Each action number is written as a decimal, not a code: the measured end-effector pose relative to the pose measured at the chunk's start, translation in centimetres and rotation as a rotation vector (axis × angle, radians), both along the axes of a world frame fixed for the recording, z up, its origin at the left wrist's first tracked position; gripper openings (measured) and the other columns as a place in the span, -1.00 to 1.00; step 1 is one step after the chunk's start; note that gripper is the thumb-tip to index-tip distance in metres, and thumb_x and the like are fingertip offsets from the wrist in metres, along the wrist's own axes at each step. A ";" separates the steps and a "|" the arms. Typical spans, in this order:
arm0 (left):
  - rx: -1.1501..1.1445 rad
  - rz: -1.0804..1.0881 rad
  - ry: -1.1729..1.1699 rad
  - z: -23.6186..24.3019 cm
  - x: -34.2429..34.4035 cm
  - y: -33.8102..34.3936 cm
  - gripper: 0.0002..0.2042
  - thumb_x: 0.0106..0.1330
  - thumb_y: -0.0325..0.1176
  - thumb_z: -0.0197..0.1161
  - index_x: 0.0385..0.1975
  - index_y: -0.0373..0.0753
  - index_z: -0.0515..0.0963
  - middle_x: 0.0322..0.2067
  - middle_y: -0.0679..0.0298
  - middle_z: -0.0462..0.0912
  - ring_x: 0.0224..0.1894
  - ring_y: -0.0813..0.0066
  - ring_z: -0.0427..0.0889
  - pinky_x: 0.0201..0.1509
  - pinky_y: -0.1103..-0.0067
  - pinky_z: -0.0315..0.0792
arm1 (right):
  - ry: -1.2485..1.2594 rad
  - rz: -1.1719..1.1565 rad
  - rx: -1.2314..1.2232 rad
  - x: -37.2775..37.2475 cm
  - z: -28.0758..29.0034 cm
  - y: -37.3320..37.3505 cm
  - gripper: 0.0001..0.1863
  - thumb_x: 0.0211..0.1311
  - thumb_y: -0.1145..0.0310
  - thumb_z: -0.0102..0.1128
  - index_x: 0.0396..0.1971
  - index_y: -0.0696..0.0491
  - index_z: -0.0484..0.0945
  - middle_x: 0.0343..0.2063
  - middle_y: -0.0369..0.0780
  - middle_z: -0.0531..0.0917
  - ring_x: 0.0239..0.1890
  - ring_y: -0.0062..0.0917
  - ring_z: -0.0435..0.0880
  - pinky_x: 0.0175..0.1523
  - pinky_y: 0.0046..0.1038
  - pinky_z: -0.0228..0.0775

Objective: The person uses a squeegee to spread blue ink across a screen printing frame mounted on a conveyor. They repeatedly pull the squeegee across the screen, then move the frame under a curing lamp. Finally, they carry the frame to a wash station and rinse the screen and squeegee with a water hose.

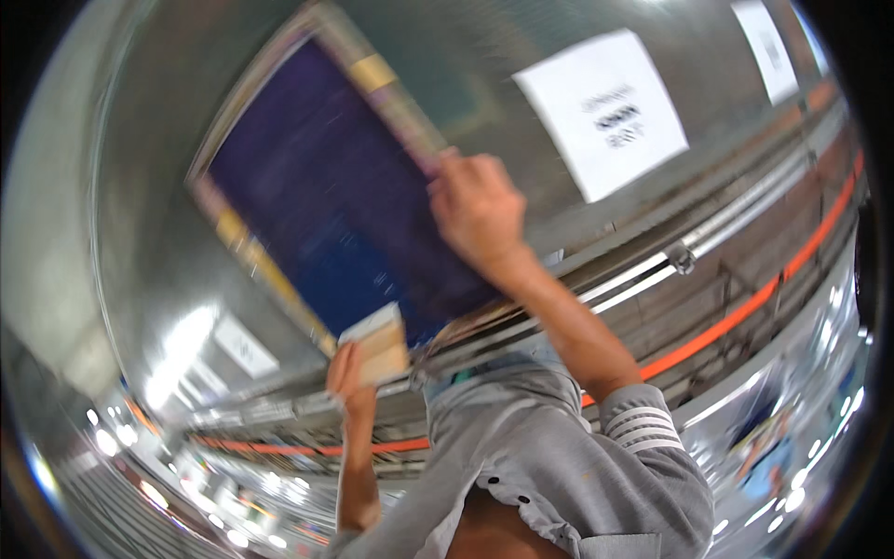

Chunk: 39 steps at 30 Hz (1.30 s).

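Tilted over the grey worktop is a screen-printing frame (340, 186) with dark purple-blue mesh and worn, taped edges. My right hand (480, 214) is closed around its right side rail. In my left hand (348, 374), beside the frame's near corner, is a squeegee (377, 347), a wood-coloured block with a white edge. It overlaps the near end of the mesh; whether it touches the mesh I cannot tell. The left fingers wrap the squeegee's left side. Motion blurs the frame and both hands.
A white printed sheet (605, 116) lies to the right of the frame, with another sheet (768, 51) farther right. More white sheets (244, 345) lie on the left. Along the worktop's near edge run a metal rail (643, 279) and an orange strip (717, 335). Another person (768, 466) is at the far right.
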State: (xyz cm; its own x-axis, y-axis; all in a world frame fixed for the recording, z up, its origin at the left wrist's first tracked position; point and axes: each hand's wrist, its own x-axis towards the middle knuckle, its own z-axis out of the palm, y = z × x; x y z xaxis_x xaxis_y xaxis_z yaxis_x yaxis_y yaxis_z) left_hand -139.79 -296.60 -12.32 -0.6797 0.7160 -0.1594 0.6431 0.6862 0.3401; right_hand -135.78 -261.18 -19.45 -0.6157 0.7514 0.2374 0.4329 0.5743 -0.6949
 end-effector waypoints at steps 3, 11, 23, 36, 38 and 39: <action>0.018 0.033 -0.084 1.3 -0.7 1.3 -0.56 -0.03 -0.64 0.23 -0.05 -0.32 0.66 0.01 0.07 0.67 0.05 0.07 0.65 0.16 0.29 0.51 | -0.157 -0.063 0.154 -0.5 2.1 -0.5 -0.66 0.17 0.28 0.35 -0.06 0.04 0.61 -0.24 -0.19 0.60 -0.25 -0.25 0.63 -0.21 -0.25 0.56; -0.144 0.060 -0.209 2.7 -15.3 5.2 -0.66 0.12 -0.50 0.20 -0.13 -0.03 0.74 -0.30 0.04 0.74 -0.22 0.02 0.73 -0.05 0.22 0.59 | -0.318 0.925 0.101 -10.4 12.7 -9.0 -0.72 0.08 0.27 0.44 -0.22 0.07 0.71 -0.26 -0.20 0.69 -0.10 -0.29 0.65 -0.02 -0.23 0.52; 0.092 0.042 -0.128 -1.0 -7.9 1.8 -0.77 0.10 -0.53 0.19 -0.26 -0.16 0.68 -0.26 0.21 0.72 -0.23 0.14 0.73 -0.18 0.26 0.61 | -0.338 0.940 0.186 -4.3 7.2 -15.3 -0.75 -0.13 0.56 0.28 -0.33 0.13 0.66 -0.30 -0.15 0.59 -0.04 -0.27 0.61 0.25 0.05 0.37; -0.273 -0.054 -0.297 3.8 -12.3 3.4 -0.87 0.09 -0.43 0.24 -0.41 -0.23 0.71 -0.38 -0.03 0.71 -0.25 0.04 0.75 -0.16 0.21 0.63 | -0.516 0.969 0.157 -7.1 9.4 -13.4 -0.87 -0.01 0.44 0.19 -0.50 0.19 0.64 -0.44 0.00 0.63 -0.46 -0.20 0.71 -0.34 -0.28 0.62; -0.173 -0.055 -0.189 2.0 -17.1 5.7 -0.86 0.10 -0.42 0.26 -0.38 -0.23 0.73 -0.41 -0.02 0.72 -0.31 0.02 0.75 -0.18 0.23 0.63 | -0.499 0.892 0.158 -12.1 7.4 -11.2 -0.86 0.03 0.47 0.20 -0.45 0.22 0.66 -0.43 -0.03 0.64 -0.43 -0.21 0.72 -0.33 -0.27 0.63; -0.109 -0.050 -0.139 1.2 -18.7 6.4 -0.85 0.10 -0.43 0.25 -0.38 -0.20 0.74 -0.43 0.01 0.72 -0.33 0.05 0.75 -0.19 0.26 0.63 | -0.458 0.925 0.178 -13.9 6.5 -10.3 -0.86 0.03 0.49 0.22 -0.42 0.22 0.67 -0.41 -0.06 0.65 -0.37 -0.23 0.72 -0.28 -0.27 0.63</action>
